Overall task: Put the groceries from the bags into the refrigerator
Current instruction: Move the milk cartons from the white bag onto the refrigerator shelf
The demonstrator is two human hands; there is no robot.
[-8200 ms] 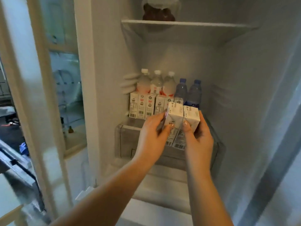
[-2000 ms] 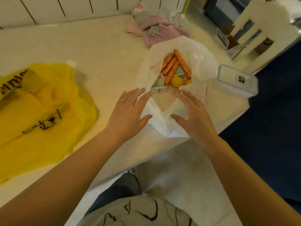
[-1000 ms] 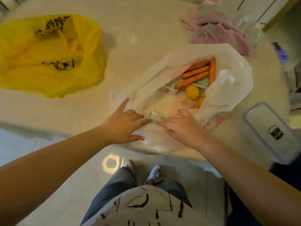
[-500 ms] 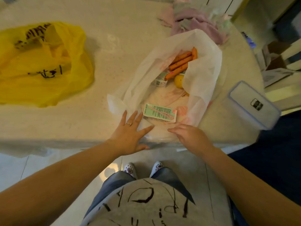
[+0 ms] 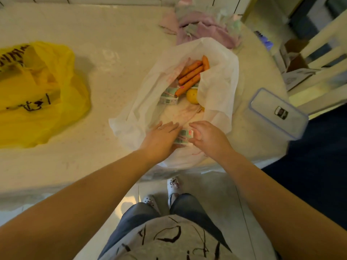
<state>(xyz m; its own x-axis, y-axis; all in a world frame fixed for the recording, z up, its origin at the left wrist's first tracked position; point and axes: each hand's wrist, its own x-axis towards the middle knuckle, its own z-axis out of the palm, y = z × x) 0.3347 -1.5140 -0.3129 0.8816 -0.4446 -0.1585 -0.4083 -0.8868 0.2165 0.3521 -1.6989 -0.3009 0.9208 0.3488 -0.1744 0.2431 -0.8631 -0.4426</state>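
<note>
Left hand: palm down, fingers straight, laid flat on green carton at mouth of white bag. Right hand: fingers curled, pinching the carton's other end (thumb underneath). Beyond the fingertips, deeper in bag: sausages, more cartons, yellow fruit.

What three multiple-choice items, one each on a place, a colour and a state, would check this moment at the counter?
1. The green carton lies:
A. at the white bag's near edge
B. on the yellow bag
C. on the clear container

2. The other bag is:
A. blue
B. yellow
C. black

3. The hands are:
A. both idle
B. one at the carton
C. both at the carton

Key: 1 A, it sits at the bag mouth; 2 B, plainly yellow; 3 C, left hand and right hand flank it.
</note>
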